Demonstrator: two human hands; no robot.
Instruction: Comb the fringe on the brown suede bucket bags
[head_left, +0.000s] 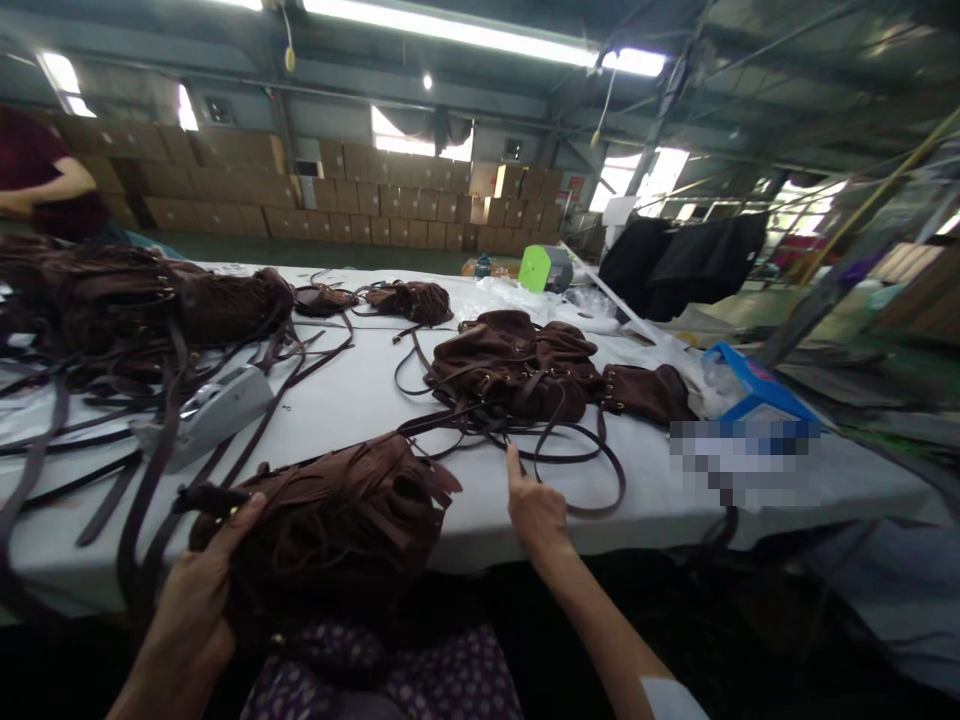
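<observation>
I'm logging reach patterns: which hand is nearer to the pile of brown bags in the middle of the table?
Right. The right hand reaches toward the straps just below the pile of brown bags; the left hand grips a fringed bag at the table's near edge.

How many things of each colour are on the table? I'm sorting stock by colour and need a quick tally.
Brown fringed bags: at least 5, counting the one under the left hand; the far-left heap is too tangled to separate
Green box: 1
Blue box: 1
Total: at least 7
</observation>
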